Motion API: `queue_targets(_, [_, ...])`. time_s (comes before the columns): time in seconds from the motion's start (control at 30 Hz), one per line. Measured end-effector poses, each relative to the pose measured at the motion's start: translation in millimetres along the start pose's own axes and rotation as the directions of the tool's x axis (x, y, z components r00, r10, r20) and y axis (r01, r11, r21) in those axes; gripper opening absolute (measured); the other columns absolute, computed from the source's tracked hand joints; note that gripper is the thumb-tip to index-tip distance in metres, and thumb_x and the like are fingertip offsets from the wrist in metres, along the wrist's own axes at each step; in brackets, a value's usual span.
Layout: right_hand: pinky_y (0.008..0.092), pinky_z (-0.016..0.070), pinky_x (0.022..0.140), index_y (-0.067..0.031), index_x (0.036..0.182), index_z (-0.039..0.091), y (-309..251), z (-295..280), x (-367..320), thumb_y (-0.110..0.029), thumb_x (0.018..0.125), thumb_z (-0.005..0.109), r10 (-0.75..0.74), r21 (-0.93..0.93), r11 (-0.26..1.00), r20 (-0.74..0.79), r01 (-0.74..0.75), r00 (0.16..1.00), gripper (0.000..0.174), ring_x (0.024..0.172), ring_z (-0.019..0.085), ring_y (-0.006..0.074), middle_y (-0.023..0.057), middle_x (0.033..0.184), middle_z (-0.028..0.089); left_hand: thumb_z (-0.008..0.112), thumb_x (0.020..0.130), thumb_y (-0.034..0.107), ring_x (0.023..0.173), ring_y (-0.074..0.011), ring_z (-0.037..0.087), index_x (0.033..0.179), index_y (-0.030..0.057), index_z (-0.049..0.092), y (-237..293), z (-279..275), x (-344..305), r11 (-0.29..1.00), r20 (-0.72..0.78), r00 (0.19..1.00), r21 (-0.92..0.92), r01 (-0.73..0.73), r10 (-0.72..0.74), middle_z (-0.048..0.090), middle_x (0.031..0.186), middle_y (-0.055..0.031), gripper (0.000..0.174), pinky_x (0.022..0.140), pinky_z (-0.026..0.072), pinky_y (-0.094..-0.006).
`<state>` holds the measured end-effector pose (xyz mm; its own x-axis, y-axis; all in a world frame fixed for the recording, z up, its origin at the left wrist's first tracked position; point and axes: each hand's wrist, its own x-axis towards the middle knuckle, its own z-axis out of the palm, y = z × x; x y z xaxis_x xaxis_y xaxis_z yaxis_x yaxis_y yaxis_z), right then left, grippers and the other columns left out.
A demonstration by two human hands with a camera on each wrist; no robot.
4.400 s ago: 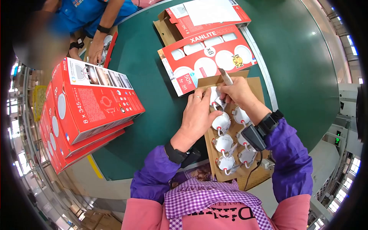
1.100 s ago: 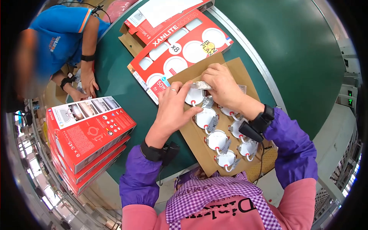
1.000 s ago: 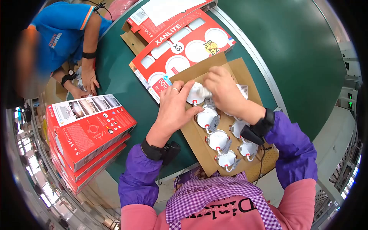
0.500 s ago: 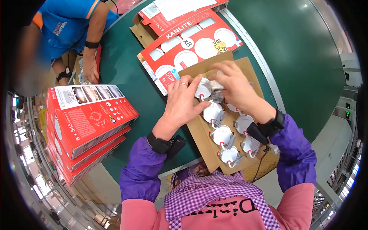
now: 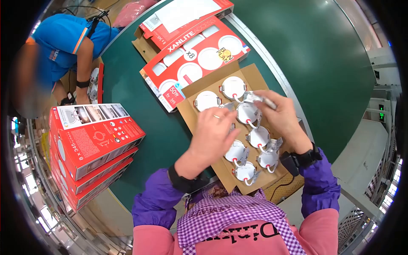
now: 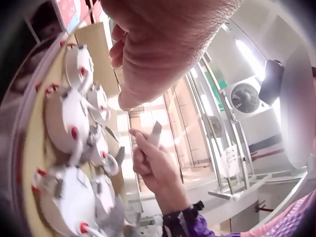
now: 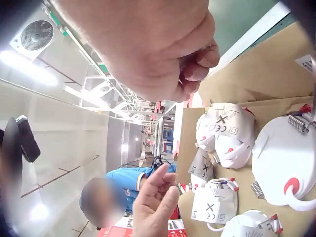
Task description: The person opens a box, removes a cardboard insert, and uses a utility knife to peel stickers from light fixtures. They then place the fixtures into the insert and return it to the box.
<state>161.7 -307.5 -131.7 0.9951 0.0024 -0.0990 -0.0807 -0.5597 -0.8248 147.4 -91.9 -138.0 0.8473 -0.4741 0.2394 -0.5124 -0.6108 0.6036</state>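
White round recessed downlights, with red-and-white wires and spring clips, lie in two rows in an open cardboard tray. My left hand hovers over the left row, fingers loosely spread and holding nothing; it hides part of that row. Over the right row, my right hand pinches a small whitish stick-like piece, whose flat greyish end shows beyond the fingers in the left wrist view. Beside its fingertips is a printed silvery tag. Similar tags marked CE show on lights in the right wrist view.
A red XANLITE box lies just beyond the tray, with another open red box behind it. To the left stands a stack of red boxes. Another person in blue works across the green table.
Both hands have left the far left light and come nearer my body. The right hand, still pinching the whitish piece, has moved over the right row. The far lights are uncovered.
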Motion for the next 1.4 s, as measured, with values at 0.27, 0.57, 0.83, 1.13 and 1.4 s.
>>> queue_targets(0.27, [0.0438,0.0473,0.06,-0.0057,0.078,0.066,-1.3,-26.2,-13.3,-0.019,0.075,0.065,0.192,-0.435,0.895,0.177,-0.098,0.965,0.014,0.063,0.06,0.0361,0.0154,0.063,0.061,0.075,0.068,0.021,0.1,-0.0288,0.049,0.114,-0.0023,0.053,19.7,31.1,13.1,0.995,0.073,0.996,0.09,0.039,-0.046,0.053,0.107,-0.0138,0.056,0.087,0.0374,-0.0407])
queue_targets(0.57, [0.0423,0.0474,0.071,-0.0051,0.091,0.068,0.7,-18.7,22.1,-0.006,0.074,0.058,-0.022,-0.258,0.962,0.268,0.094,0.963,0.02,0.08,0.061,0.0347,0.0165,0.087,0.062,0.078,0.065,0.021,0.1,-0.0286,0.049,0.113,0.0006,0.051,14.2,40.2,16.6,0.987,0.1,0.985,0.09,0.135,-0.144,0.053,0.107,-0.0125,0.058,0.088,0.0351,-0.0398])
queue_targets(0.83, [0.0416,0.0472,0.074,-0.0045,0.092,0.066,13.5,-23.5,32.1,-0.002,0.076,0.057,0.069,-0.255,0.966,0.384,0.034,0.921,0.019,0.083,0.059,0.0351,0.0151,0.091,0.061,0.078,0.063,0.021,0.099,-0.0284,0.049,0.113,0.0038,0.054,11.0,41.3,17.0,0.993,0.063,0.991,0.022,0.118,-0.119,0.053,0.105,-0.0115,0.058,0.085,0.0369,-0.0397])
queue_targets(1.13, [0.0398,0.0459,0.073,-0.0017,0.087,0.065,28.5,-26.1,33.7,-0.004,0.077,0.06,0.02,-0.203,0.975,0.484,0.09,0.875,0.011,0.085,0.057,0.032,0.0133,0.089,0.056,0.08,0.065,0.034,0.095,-0.0313,0.05,0.127,0.0053,0.05,28.9,35.5,32.9,0.979,0.239,0.95,0.075,0.189,-0.201,0.05,0.102,-0.0152,0.074,0.084,0.0403,-0.0417])
queue_targets(1.4, [0.0418,0.0443,0.072,-0.0001,0.081,0.059,36.4,-27.2,35.8,-0.008,0.077,0.064,-0.072,-0.129,0.979,0.498,0.156,0.864,0.01,0.084,0.056,0.0347,0.0149,0.086,0.056,0.08,0.065,0.034,0.098,-0.0336,0.049,0.119,0.0004,0.05,22.8,48.3,21.8,0.985,0.089,0.981,-0.001,0.171,-0.171,0.05,0.108,-0.0169,0.071,0.085,0.0388,-0.0434])
